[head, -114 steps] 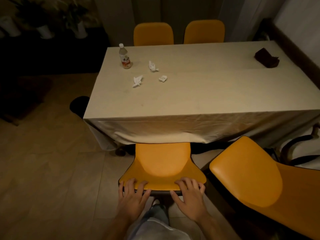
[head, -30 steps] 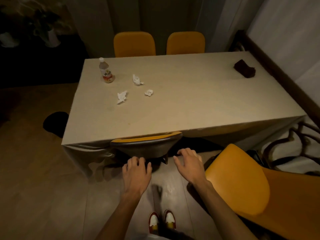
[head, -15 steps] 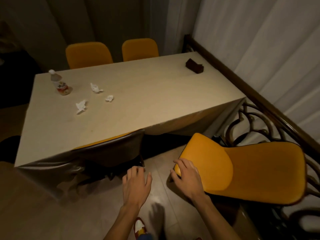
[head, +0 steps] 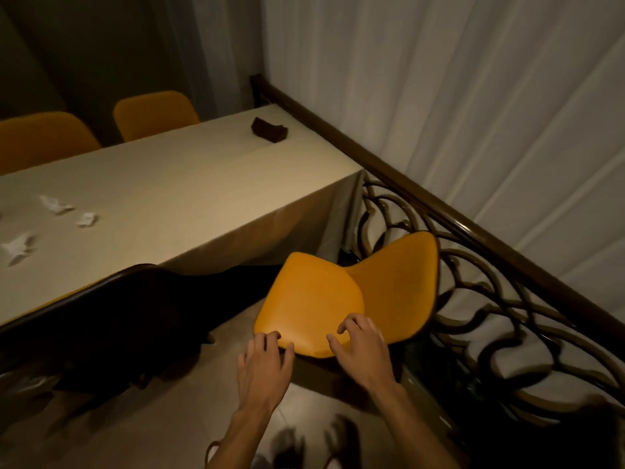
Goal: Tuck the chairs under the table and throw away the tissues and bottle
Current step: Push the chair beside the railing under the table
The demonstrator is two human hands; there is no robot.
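Hands grasp an orange chair's backrest [head: 311, 306]: left hand [head: 262, 368] curls at its near edge, right hand [head: 362, 350] on its top. Three crumpled tissues [head: 54, 204] lie on the cloth-covered table [head: 189, 184].

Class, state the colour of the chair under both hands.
Orange-yellow chair; shown best in the head view.

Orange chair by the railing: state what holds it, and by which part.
Both hands grip the orange chair by its backrest's top edge: left hand at one corner, right hand at the other.

Dim room, white curtains [head: 473, 113], railing [head: 439, 211]
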